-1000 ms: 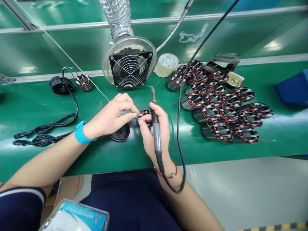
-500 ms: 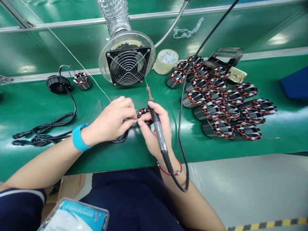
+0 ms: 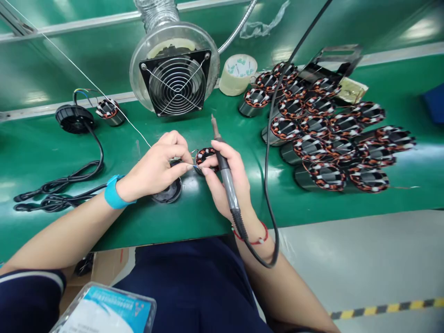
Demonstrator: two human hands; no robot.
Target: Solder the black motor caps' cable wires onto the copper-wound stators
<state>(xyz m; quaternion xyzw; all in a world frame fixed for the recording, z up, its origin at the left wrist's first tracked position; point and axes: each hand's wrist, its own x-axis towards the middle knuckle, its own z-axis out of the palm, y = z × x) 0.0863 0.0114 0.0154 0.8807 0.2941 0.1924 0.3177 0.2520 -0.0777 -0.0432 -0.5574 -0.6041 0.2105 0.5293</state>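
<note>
My left hand (image 3: 157, 162) is closed in a pinch on a thin wire (image 3: 196, 166) in the middle of the head view. The handle of a soldering iron (image 3: 226, 175) lies in my right hand (image 3: 241, 180), tip pointing up and away. Thumb and a finger of that hand also meet the wire's other end. Just behind the fingertips stands a stator (image 3: 205, 153) with copper windings, partly hidden. Below my left hand a black round cover (image 3: 169, 193) rests on the bench, partly covered. A thin white strand (image 3: 90, 79) runs from the upper left down to my left hand.
A fan (image 3: 176, 88) on a duct stands behind the hands, beside a tape roll (image 3: 239, 76). Many stators (image 3: 314, 125) crowd the right. The iron's black cable (image 3: 267, 152) hangs between. At left lie another cover (image 3: 73, 119), a stator (image 3: 113, 113) and black cords (image 3: 86, 173).
My fingertips have drawn slightly apart, and a short length of wire shows between them. More of the black cover and the stator is visible. The whole view has shifted a little.
</note>
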